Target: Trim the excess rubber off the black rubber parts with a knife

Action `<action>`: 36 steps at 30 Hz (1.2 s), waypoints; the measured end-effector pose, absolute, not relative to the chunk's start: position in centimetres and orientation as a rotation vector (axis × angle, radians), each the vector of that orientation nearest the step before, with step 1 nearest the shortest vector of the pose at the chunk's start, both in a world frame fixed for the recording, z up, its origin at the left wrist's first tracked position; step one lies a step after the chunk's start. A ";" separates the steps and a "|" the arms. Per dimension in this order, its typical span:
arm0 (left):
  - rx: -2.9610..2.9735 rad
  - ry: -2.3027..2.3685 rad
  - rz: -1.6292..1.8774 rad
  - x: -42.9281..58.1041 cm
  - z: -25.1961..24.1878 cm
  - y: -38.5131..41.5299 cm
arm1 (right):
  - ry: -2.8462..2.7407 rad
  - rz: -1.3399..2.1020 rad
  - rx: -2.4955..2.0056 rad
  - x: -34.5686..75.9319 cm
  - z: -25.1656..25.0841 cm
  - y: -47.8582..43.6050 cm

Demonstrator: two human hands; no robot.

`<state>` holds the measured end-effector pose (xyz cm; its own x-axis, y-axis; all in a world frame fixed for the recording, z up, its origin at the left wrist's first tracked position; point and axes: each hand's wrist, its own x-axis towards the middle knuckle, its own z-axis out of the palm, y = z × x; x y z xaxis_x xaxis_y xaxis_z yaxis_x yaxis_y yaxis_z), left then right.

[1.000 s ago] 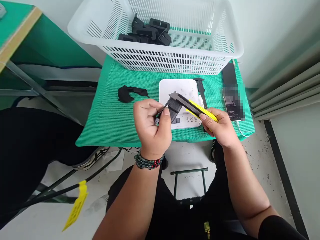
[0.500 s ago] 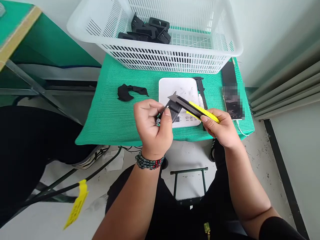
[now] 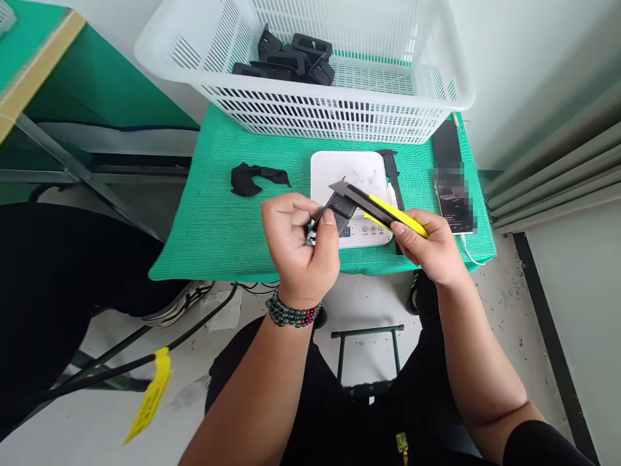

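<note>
Between the thumb and fingers of my left hand is a small black plastic part, tilted, its lower end partly hidden by the thumb. My right hand grips a yellow and black utility knife. The knife's blade is out and points left, lying over the upper end of the part; whether the edge touches it I cannot tell. Both are held above a white digital scale, whose display is partly covered. Dark shavings lie on the scale's plate.
Behind stands a white plastic basket with several black parts. A black cloth lies left on the green table cover. Black calipers lie beside the scale, a dark box further right. Someone's dark-clothed leg is at left.
The whole view has shifted slightly. The part is turned a little in my left hand and shows more of its face; the knife keeps nearly the same place over it.
</note>
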<state>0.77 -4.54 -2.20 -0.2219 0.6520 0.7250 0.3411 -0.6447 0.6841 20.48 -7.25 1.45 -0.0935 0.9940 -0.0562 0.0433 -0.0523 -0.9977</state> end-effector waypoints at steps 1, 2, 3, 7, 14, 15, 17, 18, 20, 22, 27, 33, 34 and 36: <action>1.797 1.177 1.957 0.8 -2.2 -4.5 | -1.277 1.273 -1.260 20.5 1.4 -7.1; 1.801 1.159 1.960 0.7 -2.2 -4.5 | -1.269 1.237 -1.288 20.5 1.4 -6.9; 1.805 1.136 1.967 0.7 -2.2 -4.4 | -1.259 1.202 -1.312 20.6 1.4 -6.8; 1.808 1.098 1.974 0.6 -2.1 -4.1 | -1.228 1.205 -1.280 20.7 1.4 -6.3; 1.796 1.131 1.975 0.5 -2.1 -3.1 | -1.281 1.305 -1.222 20.6 1.3 -5.5; 1.791 1.155 1.974 0.4 -2.1 -2.9 | -1.273 1.289 -1.236 20.6 1.3 -5.2; 1.788 1.201 1.972 0.3 -2.2 -2.5 | -1.255 1.247 -1.263 20.6 1.3 -4.6; 1.789 1.220 1.969 0.2 -2.2 -2.3 | -1.248 1.233 -1.271 20.6 1.4 -4.3; 1.792 1.245 1.953 0.0 -2.2 -1.8 | -1.247 1.234 -1.264 20.5 1.5 -3.8; 1.792 1.247 1.937 -0.1 -2.0 -1.3 | -1.267 1.265 -1.234 20.3 1.8 -3.4; 1.731 1.200 1.944 0.0 -1.0 -0.5 | -1.297 1.299 -1.217 19.7 2.3 -2.4; 1.730 1.165 2.026 0.2 -0.1 0.1 | -1.273 1.140 -1.359 19.6 2.4 -1.8; 1.697 1.170 2.030 0.3 -0.1 0.2 | -1.267 1.153 -1.355 19.6 2.4 -1.8; 1.584 1.151 2.033 0.3 -0.1 0.3 | -1.243 1.192 -1.329 19.7 2.4 -2.0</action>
